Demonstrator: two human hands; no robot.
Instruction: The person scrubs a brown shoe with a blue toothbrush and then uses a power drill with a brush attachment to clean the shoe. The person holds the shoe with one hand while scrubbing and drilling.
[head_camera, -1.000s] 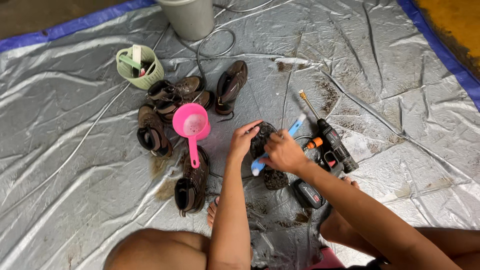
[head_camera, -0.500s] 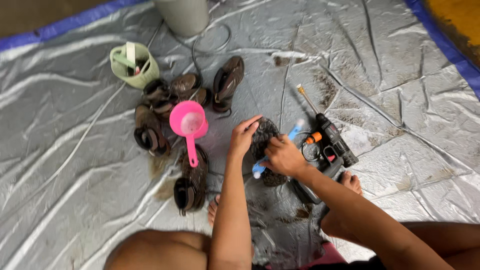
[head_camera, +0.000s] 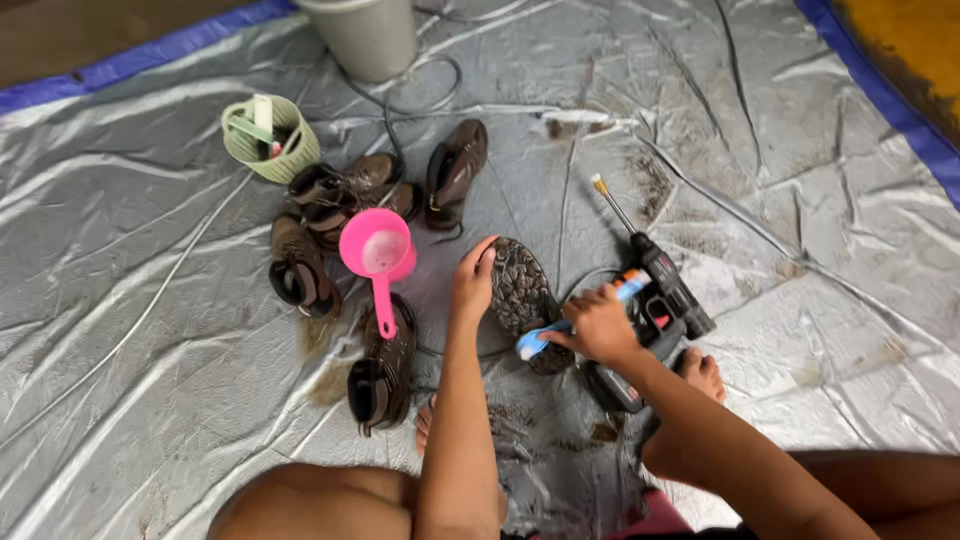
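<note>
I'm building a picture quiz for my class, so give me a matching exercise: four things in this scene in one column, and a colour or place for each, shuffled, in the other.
Things:
1. scoop
2. basket
3. brush
4. bucket

Colour or place:
A. in the right hand, blue
B. pale green, left of the boots
C. pink, lying across the boots
D. grey, at the top edge

Pairs: 1-C, 2-B, 3-A, 4-D

Left hand (head_camera: 472, 283) extended forward, fingers curled in a grip, right hand (head_camera: 598, 325) closed in a fist, both forearms bare, reaching from below
</note>
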